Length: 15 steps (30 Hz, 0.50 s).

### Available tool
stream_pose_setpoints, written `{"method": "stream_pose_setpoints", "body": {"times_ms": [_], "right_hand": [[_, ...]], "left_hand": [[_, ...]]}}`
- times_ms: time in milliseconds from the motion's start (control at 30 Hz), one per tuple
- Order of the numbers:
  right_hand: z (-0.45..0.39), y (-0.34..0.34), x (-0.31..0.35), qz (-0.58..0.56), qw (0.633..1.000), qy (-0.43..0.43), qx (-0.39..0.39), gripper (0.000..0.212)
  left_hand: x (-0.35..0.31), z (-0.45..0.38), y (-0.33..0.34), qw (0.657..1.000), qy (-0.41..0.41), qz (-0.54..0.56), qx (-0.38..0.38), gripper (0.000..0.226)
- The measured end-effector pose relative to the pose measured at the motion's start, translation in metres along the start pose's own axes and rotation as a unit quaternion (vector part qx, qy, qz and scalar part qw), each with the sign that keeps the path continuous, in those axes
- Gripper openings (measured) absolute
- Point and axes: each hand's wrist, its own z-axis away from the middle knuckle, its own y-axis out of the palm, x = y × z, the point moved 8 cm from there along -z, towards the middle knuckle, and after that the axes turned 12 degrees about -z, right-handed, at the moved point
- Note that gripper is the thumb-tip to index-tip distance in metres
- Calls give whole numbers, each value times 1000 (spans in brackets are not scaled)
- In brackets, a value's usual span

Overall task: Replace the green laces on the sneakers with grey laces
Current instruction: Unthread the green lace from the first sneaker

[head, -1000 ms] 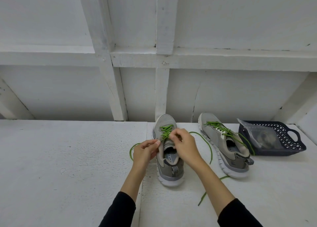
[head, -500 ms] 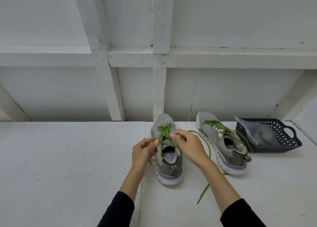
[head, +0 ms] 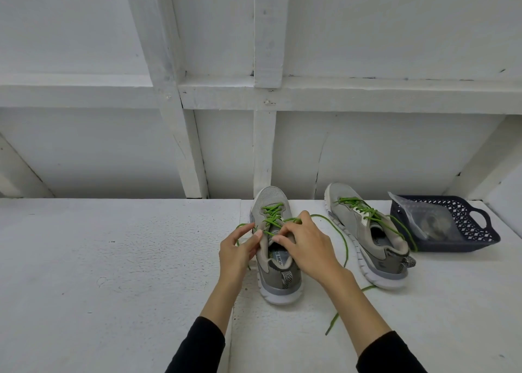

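Sneakers: two, green-laced; near sneaker (head: 278, 259) lace (head: 272, 220) pinched by left hand (head: 237, 251), right hand (head: 305, 245).

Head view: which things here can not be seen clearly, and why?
- Contents of the clear bag in the dark basket: blurred by plastic, too small.
- Insole print of the near sneaker: partly covered by the right hand.
- Left hand fingertips: whether they pinch the green lace is unclear.

There are two grey sneakers (head: 275, 248) (head: 367, 237), each with one green lace (head: 272, 220) (head: 364, 210). One dark basket (head: 477, 231) holds one clear bag (head: 423, 221), perhaps with laces inside. Two hands (head: 237, 252) (head: 308, 245) are visible.
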Motion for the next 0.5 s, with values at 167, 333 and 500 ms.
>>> {"method": "stream_pose_setpoints", "body": {"times_ms": [167,333,500], "right_hand": [[-4,-2,7,-73,996,-45,-5,14],[1,-32,-1,-328,932,1,-153,19],[1,-53,-9,-639,742,8,-204,24]], "left_hand": [[-2,1,0,1000,2,5,-1,37],[-4,3,-1,1000,5,6,-4,36],[-5,4,0,1000,9,3,6,31]]}}
